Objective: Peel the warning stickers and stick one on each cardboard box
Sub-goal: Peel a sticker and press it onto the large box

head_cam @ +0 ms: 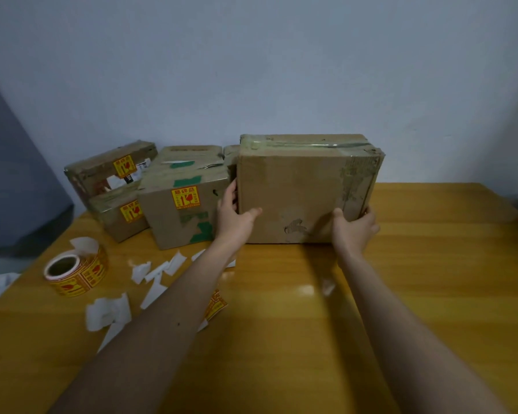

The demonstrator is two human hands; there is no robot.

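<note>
Two bare forearms reached out over a glossy yellow wooden table (416, 294), which ran up against a plain pale wall (251, 70). White backing scraps (108, 313) lay scattered on the left of the table, and a loose sticker (217, 306) peeked out from under the left forearm. Further left sat the sticker roll (72, 271), yellow and red, lying on its side with a curl of white liner sticking up.

At the back left, three boxes huddled together, each with a yellow warning sticker: the far box (108, 167), the low box (123, 213) in front of it, and the mid box (180, 201) patched with green tape.

And the big box (296, 192) stood centre-right on the table, just beside the mid box, its front face showing no sticker, with clear tape across the top and down the right side, and a torn patch low on the front.

The left hand (237, 213) gripped the big box's left edge, thumb on the front, fingers round the side. The right hand (355, 224) clasped the lower right corner the same way.
</note>
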